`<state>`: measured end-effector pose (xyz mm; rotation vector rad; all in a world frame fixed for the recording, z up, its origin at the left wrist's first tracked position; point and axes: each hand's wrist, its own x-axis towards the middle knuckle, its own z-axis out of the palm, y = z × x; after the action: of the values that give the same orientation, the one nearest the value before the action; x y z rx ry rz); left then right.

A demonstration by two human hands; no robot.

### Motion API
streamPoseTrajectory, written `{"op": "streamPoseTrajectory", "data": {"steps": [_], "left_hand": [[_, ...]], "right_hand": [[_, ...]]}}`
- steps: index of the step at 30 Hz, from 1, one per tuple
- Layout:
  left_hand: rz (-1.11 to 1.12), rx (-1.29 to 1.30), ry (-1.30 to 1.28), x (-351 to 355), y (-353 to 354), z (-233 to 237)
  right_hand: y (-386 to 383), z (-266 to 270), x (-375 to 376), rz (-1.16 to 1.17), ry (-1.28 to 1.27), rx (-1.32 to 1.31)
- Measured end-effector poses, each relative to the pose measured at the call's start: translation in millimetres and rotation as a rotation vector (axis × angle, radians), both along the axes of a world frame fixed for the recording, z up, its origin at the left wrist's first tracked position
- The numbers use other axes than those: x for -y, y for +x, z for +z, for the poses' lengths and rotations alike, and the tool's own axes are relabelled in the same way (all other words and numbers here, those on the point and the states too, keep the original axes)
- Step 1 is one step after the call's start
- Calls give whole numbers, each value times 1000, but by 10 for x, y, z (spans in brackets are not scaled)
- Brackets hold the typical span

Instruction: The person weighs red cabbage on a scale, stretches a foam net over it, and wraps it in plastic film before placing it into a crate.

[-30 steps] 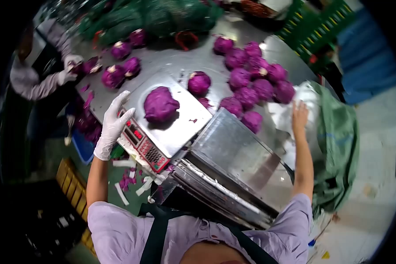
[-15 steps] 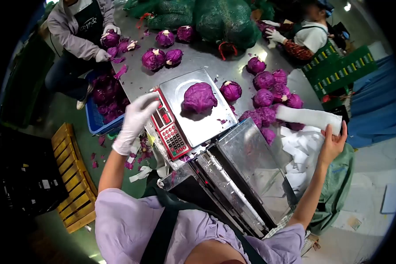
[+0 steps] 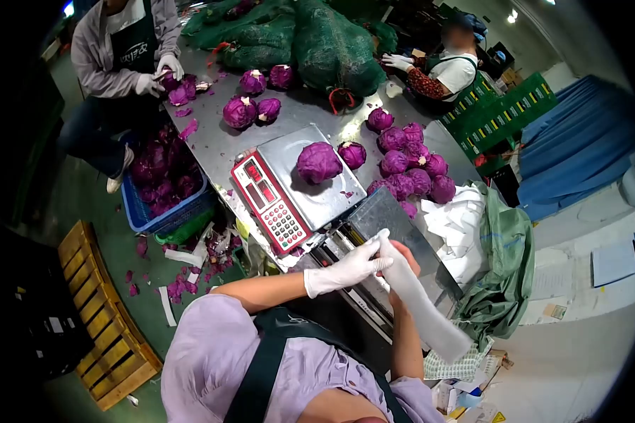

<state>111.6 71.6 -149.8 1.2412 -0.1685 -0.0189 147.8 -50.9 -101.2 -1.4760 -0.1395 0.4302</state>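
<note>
My gloved left hand (image 3: 353,268) closes its fingers on the upper end of a soft white strip (image 3: 427,307), which looks like foam or paper. Behind that same end is my bare right hand (image 3: 406,255), partly covered by the strip, its fingers bent round it. The strip's free end hangs down to the right. Beyond my hands, a purple cabbage (image 3: 318,163) sits on the metal plate of a weighing scale (image 3: 356,192). The scale's red-framed keypad panel (image 3: 271,204) has lit red digits.
Several purple cabbages (image 3: 402,158) cluster right of the scale, beside a pile of white strips (image 3: 455,229). Green net sacks (image 3: 335,49) lie at the back. A blue crate (image 3: 144,222) holds purple leaves. Two co-workers (image 3: 123,53) (image 3: 451,67) stand across the table.
My left hand has left the scale panel and come across to the strip. My right hand has drawn the strip inward and down, from beside the white pile. The cabbage stays on the scale.
</note>
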Motion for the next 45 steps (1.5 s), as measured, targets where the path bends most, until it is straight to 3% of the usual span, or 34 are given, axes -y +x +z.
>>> {"op": "streamPoseTrajectory", "data": {"steps": [1, 3, 5, 7, 8, 9, 10, 12, 13, 15, 16, 17, 19, 22, 25, 27, 29, 31, 34, 35, 36, 37, 39, 41, 43, 45], "left_hand": [[125, 120, 183, 27, -28, -138], [127, 127, 133, -20, -151, -137], [110, 156, 323, -237, -214, -102], [175, 51, 121, -483, -178, -121], [265, 21, -1, -644, -121, -123], [290, -52, 75, -918, -22, -166], [458, 42, 306, -1223, 91, -180], [526, -85, 169, -1800, 289, -259], [578, -159, 380, -2140, 379, -315], [740, -86, 416, -2727, 658, -901], [754, -170, 561, -2988, 729, -884], [777, -246, 603, -3131, 731, -651], [892, -182, 877, -3523, 978, -869], [829, -255, 833, -3806, 1377, -1016], [828, -219, 961, -3991, 1845, -1043], [1073, -41, 1110, -4315, 2207, -1151], [1140, -141, 1123, -4745, 2437, -1082], [1239, -539, 1307, -4993, 2545, -933], [1302, -832, 1094, -5439, 2716, -1183], [1314, -903, 976, -5595, 2801, -1365], [1347, -841, 889, -5808, 2875, -1677], [1350, -845, 852, -5749, 2872, -1594], [1368, -877, 775, -5562, 2814, -1352], [1355, -817, 834, -5554, 2804, -1394], [1349, -730, 812, -5540, 2779, -1478], [1314, -650, 783, -5451, 2763, -1434]], "right_hand": [[-7, -50, 29, -4, 6, 0], [-10, -117, 50, 175, -302, 325], [-23, -12, -16, 103, -230, 292], [114, 49, -24, 42, -248, 373], [197, 103, -41, 16, -166, 281], [325, 109, 3, 37, -26, 150], [397, 173, -11, 38, 17, 108], [547, 222, -41, 19, 44, 48], [568, 288, -100, -11, -68, -4], [695, 210, -54, 35, 34, -122], [716, 138, -42, 11, 154, -171], [722, 99, -55, 2, 155, -173], [717, 70, -92, -50, 17, -237], [721, 84, -70, -98, -51, -252], [678, 122, 38, -141, 124, -215], [644, 186, 64, -194, 39, -223], [526, 188, 101, -334, -58, -225], [411, 248, 24, -501, -66, -213], [308, 6, 393, -675, 42, -384], [361, 99, 189, -680, 48, -372], [376, 304, -163, -795, -253, -453], [385, 268, -241, -797, -250, -446], [353, 223, -290, -879, -574, -519], [279, 24, -133, -844, -435, -509], [234, -101, -76, -834, -477, -470], [97, -287, 156, -804, -165, -507]]}}
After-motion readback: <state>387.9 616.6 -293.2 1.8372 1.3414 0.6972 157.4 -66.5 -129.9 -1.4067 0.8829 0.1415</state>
